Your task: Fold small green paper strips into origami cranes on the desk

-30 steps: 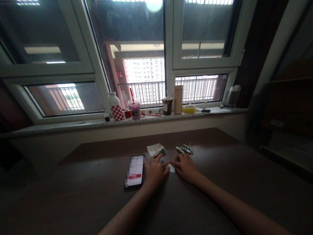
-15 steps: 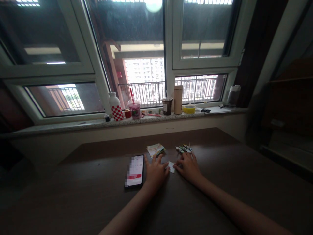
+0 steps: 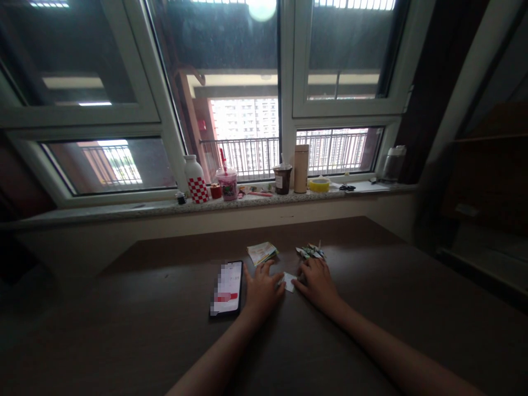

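Note:
A small white piece of paper [image 3: 289,281] lies on the brown table between my two hands. My left hand [image 3: 263,290] has thumb and index finger closed on the paper's left edge, its other fingers spread on the tabletop. At the right edge, the thumb and bent fingers of my right hand [image 3: 317,283] hold the same paper. Just beyond my left fingers is a stack of printed paper slips [image 3: 263,253]. A small heap of folded paper pieces [image 3: 311,251] sits just past my right fingertips. Left of my left hand lies a phone [image 3: 226,290] with its screen lit.
Behind the table [image 3: 165,341] runs a stone windowsill [image 3: 256,203]. On it stand a checkered bottle [image 3: 197,180], a pink drink cup [image 3: 227,184], a dark cup [image 3: 282,180], a tan flask [image 3: 301,169], yellow tape [image 3: 319,185] and scissors [image 3: 347,187].
Both hands stay around the white paper with barely any movement. The left fingers have drawn slightly closer together. The camera view has shifted very slightly.

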Demonstrator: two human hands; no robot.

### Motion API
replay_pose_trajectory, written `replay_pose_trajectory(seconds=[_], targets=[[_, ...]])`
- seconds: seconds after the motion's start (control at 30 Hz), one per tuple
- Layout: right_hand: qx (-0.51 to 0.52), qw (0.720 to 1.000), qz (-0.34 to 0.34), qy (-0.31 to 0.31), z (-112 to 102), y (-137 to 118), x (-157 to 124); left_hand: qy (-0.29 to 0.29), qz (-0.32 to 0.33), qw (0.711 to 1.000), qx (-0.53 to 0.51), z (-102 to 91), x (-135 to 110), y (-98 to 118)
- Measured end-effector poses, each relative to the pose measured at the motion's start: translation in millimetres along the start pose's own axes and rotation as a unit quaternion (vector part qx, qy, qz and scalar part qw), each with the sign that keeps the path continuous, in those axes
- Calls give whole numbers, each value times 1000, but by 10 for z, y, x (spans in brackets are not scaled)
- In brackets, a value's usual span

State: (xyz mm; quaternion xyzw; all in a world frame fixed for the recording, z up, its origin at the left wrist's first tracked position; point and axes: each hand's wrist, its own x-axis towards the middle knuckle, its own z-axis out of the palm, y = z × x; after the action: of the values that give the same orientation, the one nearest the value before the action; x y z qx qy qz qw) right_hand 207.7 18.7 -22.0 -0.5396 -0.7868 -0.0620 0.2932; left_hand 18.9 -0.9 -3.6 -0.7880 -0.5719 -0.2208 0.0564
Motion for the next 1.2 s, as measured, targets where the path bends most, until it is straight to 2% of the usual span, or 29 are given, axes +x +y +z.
replay_pose_trajectory(seconds=[0.27, 0.5, 0.93, 1.07, 1.2], targets=[[37, 994, -84, -53, -2, -15, -8, -13, -4, 1000, 7, 5, 6, -25], [4, 995, -71, -63, -86, -116, -20, 7, 67, 996, 58, -15, 14, -10], [3, 996, -47, -82, -129, -144, -21, -1, 142, 990, 17, -177, -68, -100], [13, 995, -45, -85, -118, -147, -26, 14, 140, 990, 11, -136, -89, -102], [57, 993, -30, -96, -62, -98, -32, 24, 107, 994, 11, -94, -106, -71]])
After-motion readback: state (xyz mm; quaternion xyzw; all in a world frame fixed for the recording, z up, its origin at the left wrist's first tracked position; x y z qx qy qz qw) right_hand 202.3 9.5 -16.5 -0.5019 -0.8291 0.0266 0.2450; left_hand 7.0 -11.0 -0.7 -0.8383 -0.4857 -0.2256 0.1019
